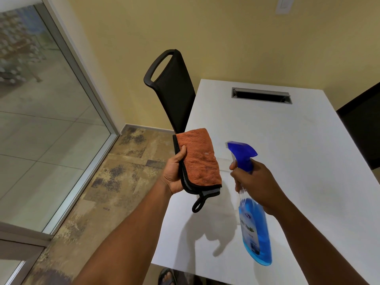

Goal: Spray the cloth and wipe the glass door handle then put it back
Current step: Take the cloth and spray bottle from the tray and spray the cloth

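Yellow walls and a white desk (287, 151) fill my view, a black chair (174, 89) at its far edge. My left hand (174, 173) grips the folded orange cloth (201, 159) above the desk's edge; my right hand (257, 182) is wrapped around the blue spray bottle (254, 229), nozzle facing the cloth.

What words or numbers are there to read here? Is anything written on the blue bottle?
Spray bottle label: it has printing and a small logo, but all of it is too blurred to read.
Cloth: no words or tag text show.
Table, chair and wall: no writing shows.
So nothing here can be read.
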